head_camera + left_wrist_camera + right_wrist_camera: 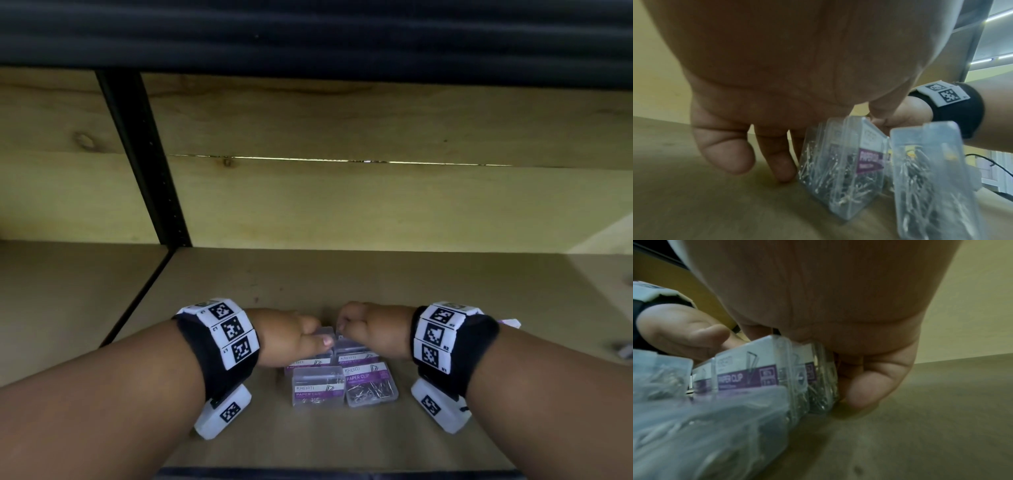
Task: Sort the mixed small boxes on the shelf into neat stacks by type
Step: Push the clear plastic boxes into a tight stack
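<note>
Several clear plastic paper clip boxes with purple labels lie grouped on the wooden shelf [342,281]. Two front boxes [318,385] [371,383] lie flat and untouched. Behind them, my left hand [303,337] and right hand [352,325] meet over the rear boxes [352,356]. In the left wrist view my left hand's fingers [777,168] reach down the left side of a rear box [840,162]. In the right wrist view my right hand's fingers [865,386] curl down the right side of the rear boxes [760,369]. The boxes' far sides are hidden.
A black upright post [147,161] stands at the back left against the wooden back panel [342,205]. A small white and purple item [510,322] shows behind my right wrist, and another small object [625,349] lies at the far right edge.
</note>
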